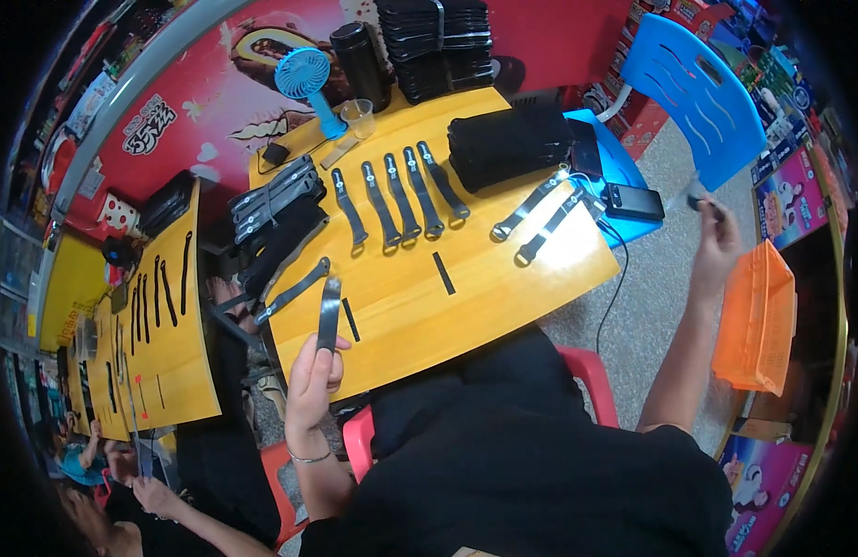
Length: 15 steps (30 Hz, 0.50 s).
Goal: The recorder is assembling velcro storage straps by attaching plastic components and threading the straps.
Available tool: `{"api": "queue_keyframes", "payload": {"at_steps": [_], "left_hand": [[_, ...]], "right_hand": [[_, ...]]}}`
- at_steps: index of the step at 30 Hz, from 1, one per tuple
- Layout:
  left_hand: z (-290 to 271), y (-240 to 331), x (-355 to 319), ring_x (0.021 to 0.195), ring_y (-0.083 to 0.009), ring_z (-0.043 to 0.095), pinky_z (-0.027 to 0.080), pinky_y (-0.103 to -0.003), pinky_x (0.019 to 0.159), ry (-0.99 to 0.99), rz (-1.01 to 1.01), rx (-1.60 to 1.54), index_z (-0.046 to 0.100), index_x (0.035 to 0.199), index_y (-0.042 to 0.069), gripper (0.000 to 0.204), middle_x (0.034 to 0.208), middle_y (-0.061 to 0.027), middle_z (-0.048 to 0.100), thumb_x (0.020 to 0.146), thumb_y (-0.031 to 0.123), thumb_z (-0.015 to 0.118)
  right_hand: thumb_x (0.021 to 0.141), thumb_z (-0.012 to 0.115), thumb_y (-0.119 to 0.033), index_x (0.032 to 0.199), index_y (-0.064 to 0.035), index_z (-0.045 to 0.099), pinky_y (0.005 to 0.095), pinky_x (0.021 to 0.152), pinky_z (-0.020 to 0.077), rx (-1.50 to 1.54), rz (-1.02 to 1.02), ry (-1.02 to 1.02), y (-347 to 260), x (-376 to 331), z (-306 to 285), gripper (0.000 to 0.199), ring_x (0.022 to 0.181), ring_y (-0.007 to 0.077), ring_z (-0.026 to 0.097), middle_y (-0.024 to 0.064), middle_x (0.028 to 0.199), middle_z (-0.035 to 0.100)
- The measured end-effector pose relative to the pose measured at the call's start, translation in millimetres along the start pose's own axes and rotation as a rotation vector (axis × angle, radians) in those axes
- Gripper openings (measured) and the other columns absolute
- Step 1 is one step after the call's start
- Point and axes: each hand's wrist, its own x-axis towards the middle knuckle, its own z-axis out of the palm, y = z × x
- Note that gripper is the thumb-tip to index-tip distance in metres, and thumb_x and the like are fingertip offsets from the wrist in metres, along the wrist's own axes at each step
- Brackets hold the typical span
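My left hand (314,379) is closed round a black strap (329,311), which stands up from the fingers over the near left part of the yellow table (401,348). Out past the table's right side, my raised right hand (717,243) pinches a small dark piece (695,200) whose kind I cannot make out. A loose black strap (294,291) lies by the table's left edge, close to my left hand. Several ring-ended straps (392,209) lie in a row farther back. Two more straps (540,223) rest at the right.
Bundled black straps (276,200) and a black stack (508,148) flank the row. Behind stand a blue fan (304,74), a clear cup (357,118) and a black bottle (359,65). An orange basket (754,320) and blue chair (694,93) are at right. Another person's hand (155,497) works at left.
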Motion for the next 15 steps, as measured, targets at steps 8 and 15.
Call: {"api": "queue_keyframes", "payload": {"at_steps": [8,15], "left_hand": [[4.4,6.0,5.9,0.048,-0.0022,0.024,0.018,-0.019,0.043,0.034,0.05,-0.083,0.047,0.107,-0.001,0.024,0.058,0.0054,0.03,0.097,0.017,0.035],[-5.8,4.1,0.0,0.047,-0.0025,0.023,0.018,-0.019,0.042,0.109,0.098,-0.099,0.048,0.104,-0.002,0.024,0.057,0.0055,0.03,0.096,0.018,0.036]], "right_hand": [[0.07,0.068,-0.01,0.084,-0.0117,0.067,0.0312,0.062,0.0493,-0.483,-0.226,-0.587,2.1,-107.7,55.9,0.014,0.072,0.0223,0.063,0.0048,0.078,0.063],[0.069,0.072,-0.021,0.09,-0.01,0.067,0.0319,0.064,0.0496,-0.372,-0.112,-0.851,-17.9,-134.1,76.0,0.024,0.074,0.0234,0.064,0.0078,0.083,0.065]]}}
